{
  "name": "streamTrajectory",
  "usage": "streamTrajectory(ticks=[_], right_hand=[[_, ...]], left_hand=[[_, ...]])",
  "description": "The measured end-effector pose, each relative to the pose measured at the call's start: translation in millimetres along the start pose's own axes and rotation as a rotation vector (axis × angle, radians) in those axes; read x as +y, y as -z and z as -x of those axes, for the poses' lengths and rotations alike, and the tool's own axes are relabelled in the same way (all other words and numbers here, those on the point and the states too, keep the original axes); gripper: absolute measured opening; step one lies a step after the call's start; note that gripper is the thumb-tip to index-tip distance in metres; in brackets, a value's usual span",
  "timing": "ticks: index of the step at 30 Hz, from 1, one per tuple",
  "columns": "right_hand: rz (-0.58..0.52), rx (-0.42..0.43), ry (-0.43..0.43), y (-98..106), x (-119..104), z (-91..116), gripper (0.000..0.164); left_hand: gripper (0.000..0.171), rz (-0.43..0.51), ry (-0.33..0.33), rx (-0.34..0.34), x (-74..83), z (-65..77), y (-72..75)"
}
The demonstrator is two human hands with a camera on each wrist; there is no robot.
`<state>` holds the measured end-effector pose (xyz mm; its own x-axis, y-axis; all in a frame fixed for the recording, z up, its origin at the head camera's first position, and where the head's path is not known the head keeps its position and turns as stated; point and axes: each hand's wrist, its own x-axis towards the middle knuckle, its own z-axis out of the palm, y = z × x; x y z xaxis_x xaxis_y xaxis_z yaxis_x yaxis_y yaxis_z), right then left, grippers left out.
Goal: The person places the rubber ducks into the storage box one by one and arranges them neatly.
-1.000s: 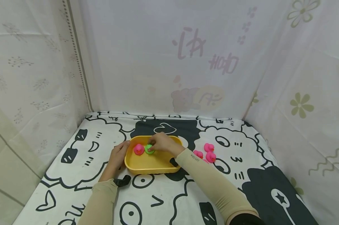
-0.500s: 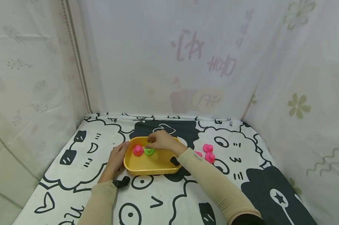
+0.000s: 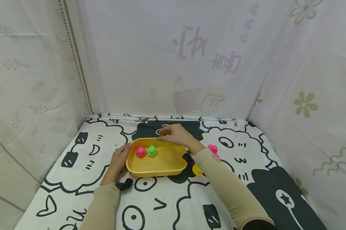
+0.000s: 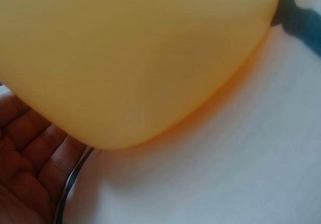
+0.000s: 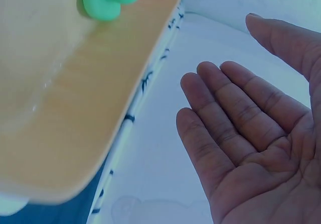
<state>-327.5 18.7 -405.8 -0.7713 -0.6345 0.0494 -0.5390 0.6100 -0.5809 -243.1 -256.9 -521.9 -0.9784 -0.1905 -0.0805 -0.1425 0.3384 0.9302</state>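
Note:
A shallow yellow tray (image 3: 164, 166) sits on the patterned cloth. Inside it, side by side toward the left, are a pink rubber duck (image 3: 140, 152) and a green rubber duck (image 3: 152, 151). My left hand (image 3: 120, 159) rests against the tray's left side; in the left wrist view, its fingers (image 4: 30, 138) lie along the outer wall, partly hidden behind it. Above the tray's back right rim hovers my right hand (image 3: 177, 134), holding nothing. The right wrist view shows this hand's fingers (image 5: 241, 108) extended and the thumb apart.
Pink rubber ducks (image 3: 213, 149) lie on the cloth right of the tray, partly covered by the right sleeve. A yellow duck (image 3: 196, 170) peeks out beside that forearm. White curtains (image 3: 150, 64) enclose the back and both sides.
My right hand has let go of the green duck, which stays beside the pink one in the tray. The hand has risen and moved right, bringing the yellow duck into sight.

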Motion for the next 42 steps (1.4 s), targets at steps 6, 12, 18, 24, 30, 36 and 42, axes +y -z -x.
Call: streamTrajectory(ticks=[6,12,18,24,30,36,42], right_hand=[[-0.032,0.038,-0.037,13.1,10.3,11.6,0.045],[-0.056,0.075,-0.05,22.7,19.9,25.3,0.042],[-0.087,0.103,-0.075,27.0,31.5,37.4,0.041],[-0.119,0.124,-0.079,31.7,47.4,53.4,0.039],[-0.151,0.198,-0.122,40.0,74.0,76.6,0.041],[-0.219,0.225,-0.221,44.3,103.3,97.8,0.039],[-0.253,0.227,-0.286,44.2,126.8,109.8,0.044]], left_hand=[[0.078,-0.007,-0.009,0.011,1.0,0.3,-0.3],[0.076,-0.004,-0.008,0.006,1.9,0.3,-0.6],[0.078,-0.006,-0.003,0.008,1.8,-0.1,-0.3],[0.078,-0.002,-0.004,-0.005,0.7,-0.7,0.9],[0.08,0.011,-0.001,-0.005,0.2,-0.2,-1.0],[0.08,0.018,-0.004,-0.004,-1.4,-1.0,-2.1],[0.081,-0.004,-0.001,0.0,-0.7,-2.0,-0.1]])
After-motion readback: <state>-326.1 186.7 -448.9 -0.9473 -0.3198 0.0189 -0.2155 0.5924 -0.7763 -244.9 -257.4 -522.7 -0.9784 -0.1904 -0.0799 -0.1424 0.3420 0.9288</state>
